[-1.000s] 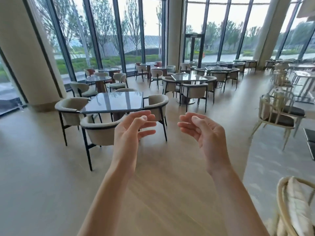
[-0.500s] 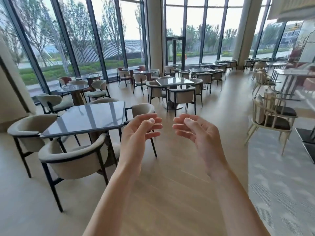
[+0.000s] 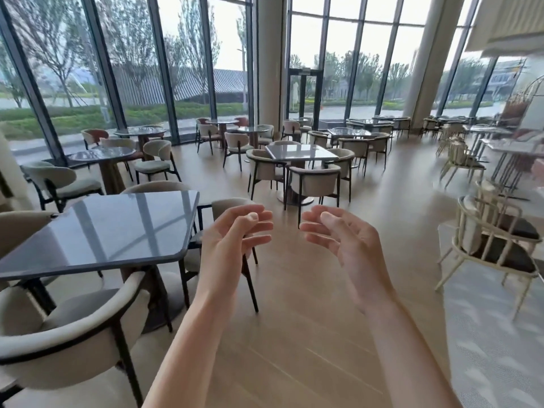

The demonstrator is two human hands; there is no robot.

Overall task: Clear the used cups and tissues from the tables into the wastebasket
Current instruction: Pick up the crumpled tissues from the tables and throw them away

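Note:
My left hand (image 3: 232, 240) and my right hand (image 3: 341, 242) are held up in front of me over the wooden floor, palms facing each other, fingers loosely curved, holding nothing. A dark glossy square table (image 3: 100, 231) stands close at my left, its top bare. A second square table (image 3: 300, 151) stands farther ahead in the middle of the room. No cup, tissue or wastebasket shows in this view.
Beige padded chairs (image 3: 67, 343) ring the near table, one right at my lower left. Round tables (image 3: 103, 154) line the glass wall at left. Pale-framed chairs (image 3: 494, 245) stand on a grey carpet at right. A wooden aisle (image 3: 294, 319) runs ahead between them.
The near table and chairs have come closer and shifted left as I walked forward. Both hands stay raised in the same pose, holding nothing.

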